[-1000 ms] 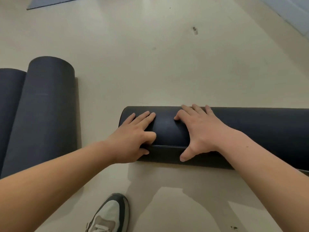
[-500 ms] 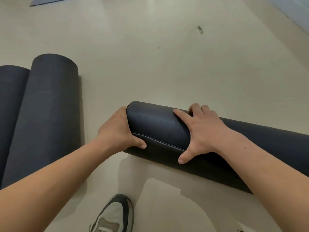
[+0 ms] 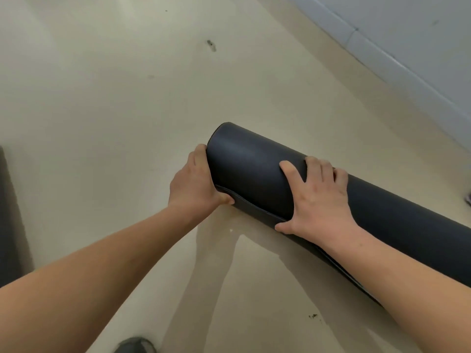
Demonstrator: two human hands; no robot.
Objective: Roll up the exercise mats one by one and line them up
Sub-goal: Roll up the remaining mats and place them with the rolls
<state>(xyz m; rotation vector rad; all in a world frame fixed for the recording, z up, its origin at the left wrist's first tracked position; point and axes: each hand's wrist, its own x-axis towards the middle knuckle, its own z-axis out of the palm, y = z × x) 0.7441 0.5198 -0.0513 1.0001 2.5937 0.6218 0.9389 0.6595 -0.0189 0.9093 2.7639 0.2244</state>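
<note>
Floor, pale beige and glossy, spread wide on the far and left sides of the roll, with bare ground also between the roll and the person. A grey-blue wall with a skirting strip closed the upper right corner, running slantwise, near the roll's far side.

The rolled mat, dark and fully wound, lay on the floor right of centre. Its long axis ran from the middle of the view down toward the right edge; its left end pointed up and left into the open floor, and its other end passed out of view. The loose outer edge showed as a seam along the near side.

A second dark roll stood cut off at the left edge, well apart.

The left hand cupped the roll's end, its grip wrapped round the rim with the thumb on the seam. The right hand lay over the top, its grip spread wide and pressing, thumb down at the seam.

A shoe peeked in at the bottom edge. A small dark mark dotted the far floor.
</note>
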